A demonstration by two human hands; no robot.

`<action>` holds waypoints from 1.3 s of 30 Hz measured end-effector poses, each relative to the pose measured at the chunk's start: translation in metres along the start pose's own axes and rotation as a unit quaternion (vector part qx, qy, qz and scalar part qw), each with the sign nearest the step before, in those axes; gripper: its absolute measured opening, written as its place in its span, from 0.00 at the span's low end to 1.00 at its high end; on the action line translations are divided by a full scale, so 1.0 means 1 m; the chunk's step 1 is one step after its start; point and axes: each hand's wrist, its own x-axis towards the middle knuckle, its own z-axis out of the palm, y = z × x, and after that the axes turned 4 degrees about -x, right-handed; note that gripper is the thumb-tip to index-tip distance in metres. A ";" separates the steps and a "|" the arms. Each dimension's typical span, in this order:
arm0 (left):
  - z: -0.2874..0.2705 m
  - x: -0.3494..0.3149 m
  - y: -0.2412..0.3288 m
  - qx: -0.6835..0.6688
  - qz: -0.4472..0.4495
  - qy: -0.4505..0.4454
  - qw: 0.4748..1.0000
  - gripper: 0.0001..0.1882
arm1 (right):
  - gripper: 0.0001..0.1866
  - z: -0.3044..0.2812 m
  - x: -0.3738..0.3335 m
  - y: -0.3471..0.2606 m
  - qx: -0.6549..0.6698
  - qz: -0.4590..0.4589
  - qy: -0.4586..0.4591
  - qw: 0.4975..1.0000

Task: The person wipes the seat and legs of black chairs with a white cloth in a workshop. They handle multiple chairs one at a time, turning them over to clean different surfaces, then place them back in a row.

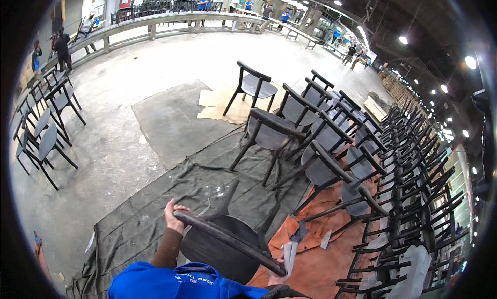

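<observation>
A black chair (220,243) with a round seat stands close in front of me, its curved back rail running across my view. My left hand (174,216) is closed round the left end of that rail. At the rail's right end my right hand (277,275) is closed on the chair, partly hidden behind the wood. A folded white sheet (290,257) shows right at its fingers; whether the hand also grips the sheet is hard to make out. The chair's far legs rest over a dark cloth (150,211) spread on the floor.
Several black chairs (264,128) stand ahead and to the right, some on an orange sheet (310,247). Stacked chairs (414,195) line the right side. More chairs (49,138) stand at left. Flat cardboard (220,102) lies ahead; people (62,48) stand farther off by a long rail (155,20).
</observation>
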 end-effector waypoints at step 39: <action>0.057 0.043 0.037 -0.173 0.474 -0.022 0.863 0.19 | 0.28 0.276 0.544 0.323 -0.259 0.531 -0.187 0.784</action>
